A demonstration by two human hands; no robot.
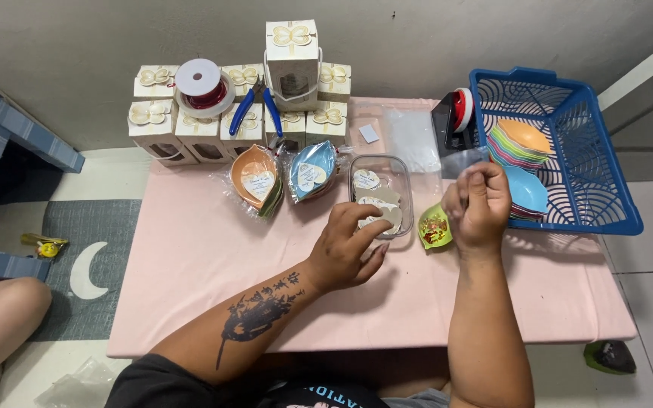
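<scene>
While I look down from the head camera, I see my left hand (349, 245) resting near the middle of the pink table (205, 257), fingers loosely curled, the fingertips pinching a small pale card at the near rim of a clear plastic box (406, 198). That box sits just beyond the hand and holds more heart-shaped cards (366, 180). My right hand (478, 208) hovers to the right of the box, closed in a pinch on a clear plastic bag (462, 160) that rises from the fingers. Just beside that hand, between it and the box, lies a green leaf-shaped dish (434, 228) with small red and gold bits in it.

Toward the far edge of the table, left of the box, two wrapped dishes lie side by side: an orange one (255, 180) and a blue one (313, 171), each with a heart card inside. Behind them, along the far edge, stands a cluster of small white gift boxes (153, 117), with a spool of red ribbon (202, 85) and blue-handled pliers (255, 106) on top. At the far right corner a blue basket (591, 196) overhangs the table edge, holding a stack of coloured dishes (521, 143). A tape dispenser (453, 115) stands touching the basket's left wall.
</scene>
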